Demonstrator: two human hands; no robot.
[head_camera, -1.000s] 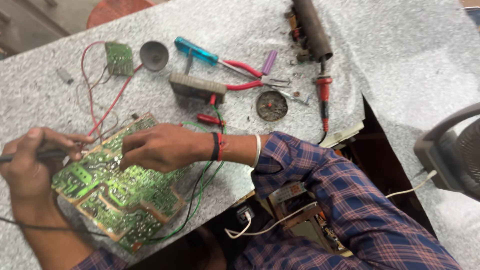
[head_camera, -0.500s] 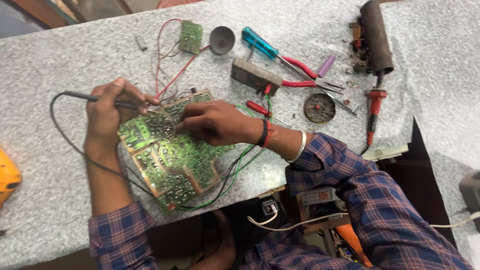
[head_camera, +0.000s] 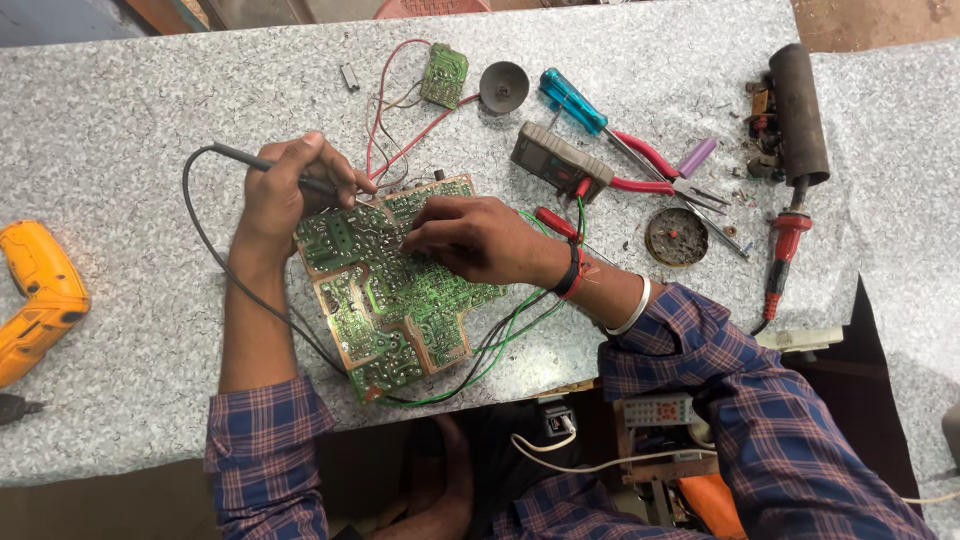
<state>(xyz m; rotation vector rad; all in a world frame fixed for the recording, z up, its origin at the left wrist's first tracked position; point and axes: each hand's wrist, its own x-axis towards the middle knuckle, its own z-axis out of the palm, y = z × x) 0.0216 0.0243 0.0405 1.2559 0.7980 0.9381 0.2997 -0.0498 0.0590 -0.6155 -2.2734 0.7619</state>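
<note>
Grey speckled stone-pattern tabletop (head_camera: 130, 110), viewed from above. Green circuit board (head_camera: 385, 290) flat near front edge, solder side up, tilted diagonally. Left hand (head_camera: 290, 190) at upper left corner of board, fingers closed around thin black probe (head_camera: 270, 168) held like a pen; tip down at board's upper edge. Black probe lead (head_camera: 200, 250) looped left of forearm, then running under board. Right hand (head_camera: 480, 240) resting on upper right part of board, fingertips pressed to its surface, fingers curled; whether anything is pinched between them cannot be told. Dark band and red thread at right wrist. Plaid shirt sleeves on both arms.

Surrounding items:
- Small green board (head_camera: 444, 74) with red wires, beyond main board.
- Dark round cone-shaped part (head_camera: 503, 86), just beside small board.
- Grey handheld meter (head_camera: 560, 165), right of hands.
- Blue-handled screwdriver (head_camera: 575, 105), near meter.
- Red-handled pliers (head_camera: 655, 170), touching screwdriver shaft.
- Round tin (head_camera: 676, 236), below pliers.
- Red-handled soldering iron (head_camera: 783, 255), near right edge.
- Dark cylinder (head_camera: 798, 110), far right.
- Orange drill (head_camera: 38, 295), well apart at left edge.
</note>
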